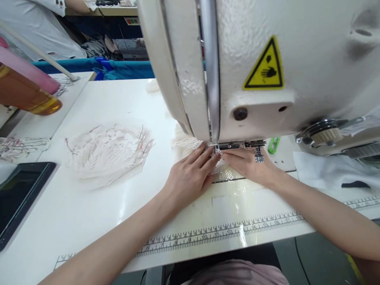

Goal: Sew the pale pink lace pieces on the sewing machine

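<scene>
My left hand (pixel 190 170) lies flat with its fingers stretched out on a piece of white lace (pixel 187 146), its fingertips close to the sewing machine's presser foot. From the other side my right hand (pixel 251 164) reaches in, and its fingertips pinch the lace edge beside the foot; part of those fingers is behind the metal attachment (pixel 234 145). The sewing machine (pixel 255 111) stands over both hands and hides the needle area. Left of my hands, a pile of pale lace pieces (pixel 109 154) with loose dark threads rests on the table.
A dark phone or tablet (pixel 23 202) lies at the left edge. Nearby are a bottle of amber liquid (pixel 26 91) and a pink bottle (pixel 32 69). A green clip (pixel 273 145) and white cloth (pixel 326 170) are on the right. A printed ruler (pixel 204 237) runs along the front. Another person's white garment (pixel 38 31) shows behind.
</scene>
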Motion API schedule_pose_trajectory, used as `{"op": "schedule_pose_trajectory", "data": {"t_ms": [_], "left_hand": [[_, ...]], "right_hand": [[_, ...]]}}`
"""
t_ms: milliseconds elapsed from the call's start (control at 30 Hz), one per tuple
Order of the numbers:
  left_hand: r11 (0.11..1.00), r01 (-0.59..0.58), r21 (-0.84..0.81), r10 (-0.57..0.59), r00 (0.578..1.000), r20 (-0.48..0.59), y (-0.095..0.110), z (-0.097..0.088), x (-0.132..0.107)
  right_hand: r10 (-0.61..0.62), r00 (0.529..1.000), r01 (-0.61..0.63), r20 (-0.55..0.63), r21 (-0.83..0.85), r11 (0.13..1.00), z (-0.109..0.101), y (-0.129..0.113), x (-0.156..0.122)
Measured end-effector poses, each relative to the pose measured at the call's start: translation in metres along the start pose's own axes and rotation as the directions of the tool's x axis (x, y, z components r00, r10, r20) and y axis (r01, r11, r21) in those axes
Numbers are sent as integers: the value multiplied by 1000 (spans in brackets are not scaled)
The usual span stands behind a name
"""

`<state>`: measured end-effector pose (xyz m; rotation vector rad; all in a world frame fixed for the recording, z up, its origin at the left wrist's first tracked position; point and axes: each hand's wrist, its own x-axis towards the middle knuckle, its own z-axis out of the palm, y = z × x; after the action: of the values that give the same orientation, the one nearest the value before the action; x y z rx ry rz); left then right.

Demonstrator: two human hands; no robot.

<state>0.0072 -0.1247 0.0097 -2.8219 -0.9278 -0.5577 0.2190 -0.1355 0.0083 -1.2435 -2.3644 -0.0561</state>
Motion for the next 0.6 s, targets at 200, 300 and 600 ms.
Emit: {"op": "schedule_pose_trajectory", "data": {"t_ms": [200, 300, 600], "left_hand": [[997, -66, -34, 65, 998, -26, -4, 2, -1], [986, -154, -57, 152, 987, -49, -4, 0, -1], [996, -86, -21, 84, 995, -58, -4, -8, -1]], "right_hand": [[45, 999, -44, -24, 2, 999, 3, 1, -4], [-56, 998, 56, 5, -72, 996, 4, 3, -5], [-186, 979, 189, 84, -30, 981, 8, -2, -3]]}}
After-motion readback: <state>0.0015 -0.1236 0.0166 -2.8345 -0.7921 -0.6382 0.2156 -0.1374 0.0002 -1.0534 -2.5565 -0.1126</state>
